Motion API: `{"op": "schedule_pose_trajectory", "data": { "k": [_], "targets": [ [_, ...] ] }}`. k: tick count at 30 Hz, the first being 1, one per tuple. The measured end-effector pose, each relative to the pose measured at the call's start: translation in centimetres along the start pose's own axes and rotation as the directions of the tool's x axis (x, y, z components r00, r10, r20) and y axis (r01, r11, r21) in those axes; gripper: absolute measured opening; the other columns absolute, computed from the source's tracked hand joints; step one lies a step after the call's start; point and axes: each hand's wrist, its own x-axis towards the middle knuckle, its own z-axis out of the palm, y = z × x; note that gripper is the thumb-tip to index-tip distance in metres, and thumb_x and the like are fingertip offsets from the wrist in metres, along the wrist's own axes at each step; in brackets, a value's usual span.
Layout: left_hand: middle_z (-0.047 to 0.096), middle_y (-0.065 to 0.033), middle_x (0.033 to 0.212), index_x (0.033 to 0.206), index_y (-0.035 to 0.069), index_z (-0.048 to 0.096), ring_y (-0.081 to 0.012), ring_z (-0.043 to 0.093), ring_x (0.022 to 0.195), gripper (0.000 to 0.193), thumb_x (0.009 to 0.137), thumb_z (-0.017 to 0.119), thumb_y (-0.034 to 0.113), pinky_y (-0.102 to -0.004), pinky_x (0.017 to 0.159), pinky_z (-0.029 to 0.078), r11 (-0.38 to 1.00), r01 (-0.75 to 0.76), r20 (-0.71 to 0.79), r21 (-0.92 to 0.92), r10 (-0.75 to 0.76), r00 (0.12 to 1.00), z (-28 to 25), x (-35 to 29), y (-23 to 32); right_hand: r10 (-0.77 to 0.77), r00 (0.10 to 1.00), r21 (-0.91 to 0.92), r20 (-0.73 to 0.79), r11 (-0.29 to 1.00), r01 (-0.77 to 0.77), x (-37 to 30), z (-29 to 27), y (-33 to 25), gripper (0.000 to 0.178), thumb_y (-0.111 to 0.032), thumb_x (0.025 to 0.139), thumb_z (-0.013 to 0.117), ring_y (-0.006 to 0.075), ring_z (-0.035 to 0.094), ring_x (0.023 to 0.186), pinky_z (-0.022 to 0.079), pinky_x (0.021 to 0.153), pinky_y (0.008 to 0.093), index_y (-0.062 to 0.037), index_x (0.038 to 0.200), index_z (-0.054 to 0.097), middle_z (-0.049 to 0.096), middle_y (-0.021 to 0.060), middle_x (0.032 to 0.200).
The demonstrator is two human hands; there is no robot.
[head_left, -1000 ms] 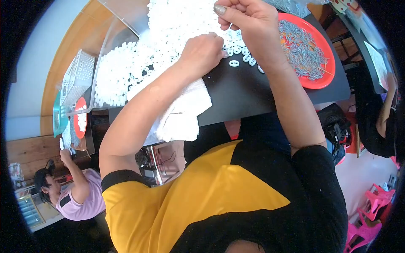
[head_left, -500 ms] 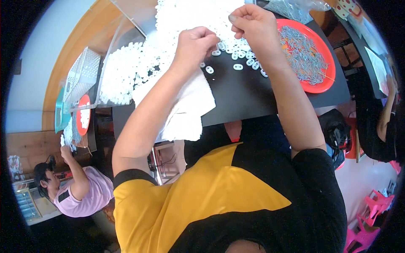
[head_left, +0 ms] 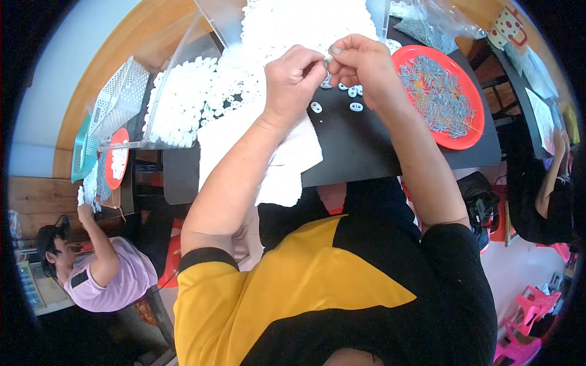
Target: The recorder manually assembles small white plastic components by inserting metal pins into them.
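Observation:
My left hand (head_left: 293, 79) and my right hand (head_left: 368, 68) meet fingertip to fingertip over the dark table, both pinched. A small white piece (head_left: 328, 59) shows at the left fingertips; whatever the right fingers pinch is too small to make out. Just below lie loose white oval pieces with two holes, one piece (head_left: 316, 107) near the left wrist and another piece (head_left: 356, 107) below the right palm. A large bright heap of white pieces (head_left: 305, 24) spreads beyond the hands. By my right forearm, a red plate (head_left: 477, 125) holds many small grey screw-like parts (head_left: 436, 97).
A white cloth (head_left: 274, 161) lies under my left forearm. At the left stand a clear plastic bin (head_left: 152, 104) of white pieces and a white perforated basket (head_left: 119, 97). One person (head_left: 110, 274) works at far left; another person's arm (head_left: 552, 177) shows at far right.
My hands have come together from a small gap, the right moving down and left, the left slightly right. The view has shifted a little, so the table sits lower.

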Motion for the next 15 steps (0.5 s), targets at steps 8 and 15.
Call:
{"op": "schedule_pose_trajectory", "data": {
  "k": [8, 15],
  "targets": [
    [0.060, -0.0061, 0.072, 0.085, 0.001, 0.065, -0.0119, 0.056, 0.060, 0.007, 0.079, 0.067, 0.004, -0.0278, 0.053, 0.045, 0.996, 0.067, 0.002, -0.052, -0.067, 0.998, 0.4, -0.2, -0.2, -0.058, 0.997, -0.027, -0.043, 0.998, 0.057, 0.1, 0.5, 0.7, 0.009, -0.011, 0.088, 0.059, 0.0095, 0.058, 0.060, 0.043, 0.054, 0.0205, -0.0020, 0.090, 0.059, 0.062, 0.0036, 0.072],
    [0.064, -0.0061, 0.076, 0.090, -0.003, 0.066, -0.0113, 0.055, 0.062, 0.011, 0.084, 0.066, 0.006, -0.0228, 0.052, 0.042, 0.606, 0.562, 0.177, -0.563, -0.576, 0.798, -0.2, 0.5, 1.3, -0.207, 0.977, -0.019, -0.058, 0.978, 0.206, -0.2, 1.2, 1.1, 0.010, -0.009, 0.089, 0.060, 0.0078, 0.058, 0.069, 0.044, 0.061, 0.0204, -0.0007, 0.094, 0.060, 0.062, 0.0027, 0.076]
  ]
}}
